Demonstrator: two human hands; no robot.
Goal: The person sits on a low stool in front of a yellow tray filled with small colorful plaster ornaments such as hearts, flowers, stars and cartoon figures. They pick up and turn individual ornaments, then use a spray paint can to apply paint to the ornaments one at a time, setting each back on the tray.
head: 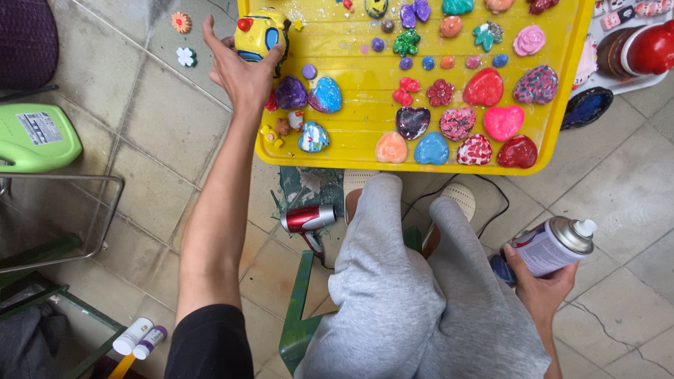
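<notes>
A: Entry, head view. Left hand (242, 67) at the far left corner of the yellow tray (569, 63), fingers wrapped around a yellow car figure (258, 34) with a red knob and blue side. The car is at that corner, on or just above the tray; I cannot tell whether it rests there.

B: Right hand?

A: Right hand (540, 284) low at the person's side, well apart from the tray, fingers closed around a spray can (551, 245), nozzle up. No finger on the nozzle that I can see.

B: State of the work?

A: Painting looks done on most pieces: hearts along the near edge, such as the pink heart (503, 122) and the blue heart (431, 149), are fully coloured, as are the flowers and small round beads farther back. Whether any is spray-coated cannot be read from the surfaces. My judgement: colouring largely finished, spraying in hand or still ahead; the car is the piece being handled.

B: Surroundings?

A: Red hair dryer (307, 219) on the floor below the tray's near edge, green jug (35, 137) at left, two flower pieces on tiles beyond the left edge.
</notes>
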